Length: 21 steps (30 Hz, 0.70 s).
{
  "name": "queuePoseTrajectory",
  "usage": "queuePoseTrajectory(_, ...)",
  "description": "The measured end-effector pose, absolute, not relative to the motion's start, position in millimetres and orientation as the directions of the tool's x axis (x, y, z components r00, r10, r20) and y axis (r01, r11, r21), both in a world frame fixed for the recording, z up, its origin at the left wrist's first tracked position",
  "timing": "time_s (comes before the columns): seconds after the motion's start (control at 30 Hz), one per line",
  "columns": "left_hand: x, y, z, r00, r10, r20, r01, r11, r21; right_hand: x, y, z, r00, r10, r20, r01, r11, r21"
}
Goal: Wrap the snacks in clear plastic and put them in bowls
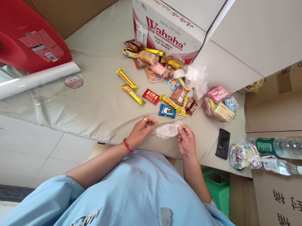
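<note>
Clear plastic bag [166, 130], one, at six o'clock from blue packet [167, 110], long axis eight-to-two, two-o'clock end pinched by fingers of right hand [187, 141]; left hand [139, 131], fingers slightly parted, just beside at nine.

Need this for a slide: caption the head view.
Right hand pinches a translucent plastic bag, left hand beside it, packaged snacks beyond.

My light-blue shirt [138, 183] bears dark lettering [85, 221] at seven o'clock and a pale, lobed pendant [165, 224] near six. My left hand [139, 131] has a yellowish ring [145, 119] and, toward seven from it, a red bracelet [128, 146].
</note>
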State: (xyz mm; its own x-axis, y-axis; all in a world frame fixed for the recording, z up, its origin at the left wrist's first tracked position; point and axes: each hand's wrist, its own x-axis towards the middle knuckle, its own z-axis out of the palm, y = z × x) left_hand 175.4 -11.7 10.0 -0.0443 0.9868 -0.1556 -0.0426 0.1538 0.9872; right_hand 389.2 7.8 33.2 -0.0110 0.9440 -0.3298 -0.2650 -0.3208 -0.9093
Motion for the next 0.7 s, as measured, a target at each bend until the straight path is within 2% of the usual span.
queuePoseTrajectory(0.07, 174, -12, 13, -0.046, 0.997, -0.059, 0.011, 0.060, 0.998, 385, 4, 32, -0.054, 0.955, -0.292, -0.162, -0.297, -0.941)
queuePoseTrajectory(0.13, 174, -12, 16, 0.047, 0.998, 0.032, 0.136, -0.038, 0.990, 380, 1, 31, -0.123, 0.952, -0.280, -0.067, -0.289, -0.955)
queuePoseTrajectory(0.27, 177, -18, 16, 0.187, 0.978, 0.096, 0.379, -0.162, 0.911, 364, -2, 33, -0.237, 0.939, -0.251, 0.037, -0.249, -0.968)
queuePoseTrajectory(0.37, 174, -24, 13, 0.181, 0.974, 0.136, 0.411, -0.201, 0.889, 351, -1, 37, -0.225, 0.947, -0.230, 0.080, -0.218, -0.973)
queuePoseTrajectory(0.43, 167, -25, 10, 0.096, 0.982, 0.162, 0.384, -0.187, 0.904, 345, 3, 39, -0.151, 0.962, -0.228, 0.070, -0.220, -0.973)
queuePoseTrajectory(0.5, 158, -24, 6, -0.060, 0.990, 0.125, 0.307, -0.101, 0.946, 342, 8, 40, -0.056, 0.967, -0.249, -0.005, -0.249, -0.968)
queuePoseTrajectory(0.57, 149, -20, 0, -0.224, 0.975, 0.000, 0.138, 0.032, 0.990, 342, 12, 40, 0.028, 0.958, -0.286, -0.113, -0.282, -0.953)
queuePoseTrajectory(0.63, 141, -17, -4, -0.324, 0.927, -0.191, -0.146, 0.151, 0.978, 343, 13, 40, 0.067, 0.942, -0.329, -0.190, -0.312, -0.931)
queuePoseTrajectory(0.7, 136, -15, -6, -0.314, 0.872, -0.376, -0.457, 0.209, 0.865, 344, 12, 38, 0.076, 0.929, -0.363, -0.224, -0.338, -0.914)
